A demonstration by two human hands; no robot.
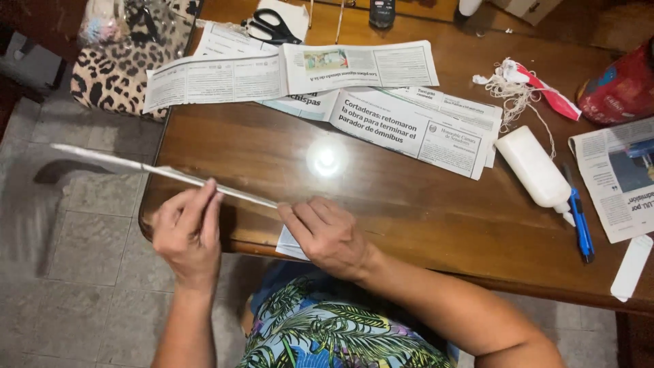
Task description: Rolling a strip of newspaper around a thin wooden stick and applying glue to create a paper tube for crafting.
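Two hands pinched one thin rolled paper tube at the surface's near-left corner: the left hand closed on its middle, the right hand on its near end. It looked light, easily crushed; best gripped gently near the hands.

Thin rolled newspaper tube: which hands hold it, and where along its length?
Both hold the thin rolled grey newspaper tube: the left hand pinches near its middle, the right hand pinches its near end.
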